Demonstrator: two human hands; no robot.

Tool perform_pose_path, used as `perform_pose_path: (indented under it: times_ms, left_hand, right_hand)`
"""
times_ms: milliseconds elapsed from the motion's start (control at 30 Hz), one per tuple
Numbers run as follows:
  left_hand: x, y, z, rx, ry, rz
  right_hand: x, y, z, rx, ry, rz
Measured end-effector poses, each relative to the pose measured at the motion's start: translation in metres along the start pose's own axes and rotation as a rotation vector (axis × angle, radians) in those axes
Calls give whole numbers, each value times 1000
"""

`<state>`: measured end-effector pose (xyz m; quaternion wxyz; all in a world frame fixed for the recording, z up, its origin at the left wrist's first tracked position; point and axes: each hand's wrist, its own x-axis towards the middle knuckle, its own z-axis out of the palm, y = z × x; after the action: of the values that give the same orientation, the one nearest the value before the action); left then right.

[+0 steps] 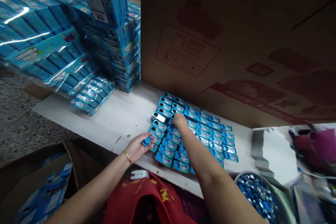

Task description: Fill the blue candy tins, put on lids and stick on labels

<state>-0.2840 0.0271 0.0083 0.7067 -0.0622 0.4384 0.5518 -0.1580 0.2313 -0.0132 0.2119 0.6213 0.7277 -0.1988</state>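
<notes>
Rows of small blue rectangular packs [168,143] lie close together on a white table. Some show a dark round opening [156,123] at one end; others have a blue round piece there. My left hand [140,144], palm up at the left front of the rows, holds blue round caps [146,141] in curled fingers; how many is unclear. My right hand [180,120] reaches over the rows with its fingers pinched down at a pack in the middle. Whatever is between those fingertips is hidden.
A tall cardboard box [210,59] stands behind the rows. Stacked blue cartons [120,52] and plastic-wrapped cartons [47,49] rise at the left. At the right are a metal bowl of shiny blue round pieces [258,192] and white blocks [273,154]. An open box [76,164] sits lower left.
</notes>
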Motion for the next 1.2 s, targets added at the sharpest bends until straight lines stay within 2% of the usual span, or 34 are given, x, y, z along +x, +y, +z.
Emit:
perform_pose_path:
  times_ms: [133, 200, 267, 333, 400, 467, 533, 600, 667, 767, 900, 1000, 1067, 1133, 1167, 1200]
  left_hand:
    - [1, 4, 0, -64, -17, -19]
    - [5, 5, -2, -81, -40, -26]
    - [9, 5, -2, -86, -75, -23]
    - [14, 2, 0, -84, -130, -12]
    - [19, -1, 3, -84, -180, -1]
    - [21, -2, 7, -79, -193, -16]
    - [21, 0, 10, -63, -169, -39]
    - [18, 5, 10, -40, -145, -42]
    - [14, 11, 7, -27, -122, -32]
    - [9, 15, 2, -21, -83, -18]
    - [5, 13, -1, -24, -42, -14]
    - [5, 12, 0, -77, -57, -28]
    - [8, 14, 2, -119, -74, -49]
    - [12, 15, 5, -149, -73, -71]
    - [15, 15, 7, -160, -71, -77]
    - [19, 15, 9, -168, -68, -76]
  right_hand:
    - [-17, 0, -6, -16, 45, -16]
    - [-38, -4, 0, 18, 117, -99]
    - [-63, -11, 12, 149, 177, -324]
    - [-85, -17, 30, 319, 176, -611]
    - [-96, -20, 44, 446, 132, -759]
    - [-93, -17, 49, 532, 124, -722]
    - [-78, -6, 42, 556, 178, -575]
    - [-55, 6, 27, 437, 234, -352]
    - [-30, 13, 10, 264, 238, -143]
    - [3, 10, -7, 130, 150, -9]
    - [28, -1, -17, 74, 45, 28]
    - [24, -2, -24, 55, 51, 10]
    - [7, -3, -24, 45, 93, -17]
    - [-20, -6, -15, 75, 163, -94]
    - [-36, -9, -6, 110, 192, -165]
    - [-52, -14, 6, 210, 236, -313]
